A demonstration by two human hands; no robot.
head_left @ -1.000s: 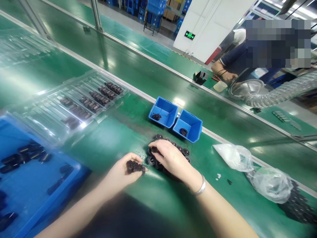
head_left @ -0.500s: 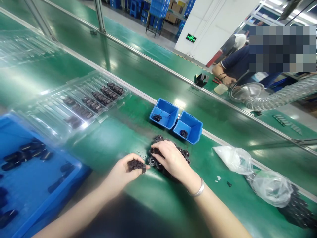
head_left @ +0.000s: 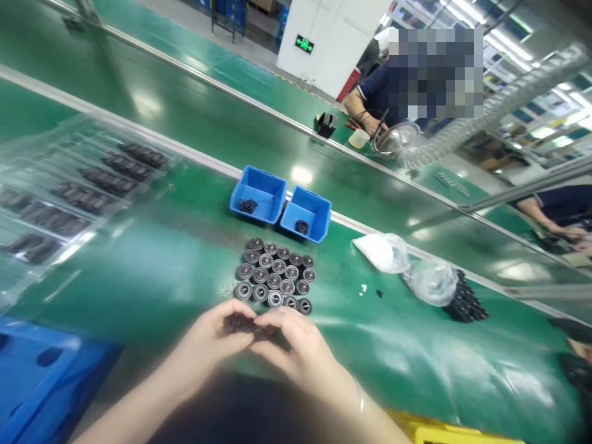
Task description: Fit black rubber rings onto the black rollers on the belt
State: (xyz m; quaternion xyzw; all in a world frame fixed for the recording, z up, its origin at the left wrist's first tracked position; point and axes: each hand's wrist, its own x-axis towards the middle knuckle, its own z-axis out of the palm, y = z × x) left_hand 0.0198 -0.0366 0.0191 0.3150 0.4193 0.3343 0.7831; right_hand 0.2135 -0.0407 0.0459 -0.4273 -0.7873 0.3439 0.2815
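Observation:
My left hand is closed around a clump of small dark ridged parts, whose exact kind I cannot make out. Against the right end of that clump, my right hand has its thumb and fingertips pinched together. Something dark shows between them, blurred and partly hidden. Just beyond both hands stand several black round parts, upright in close rows on the green work surface. Their ring-shaped tops face up.
Two blue bins with black rings stand behind the rows. Left are a clear tray of dark parts and a blue crate. Plastic bags lie right; a yellow crate is below. A co-worker sits across.
My right hand has left the round parts and come to the clump in my left hand, uncovering the rows. The view has swung right.

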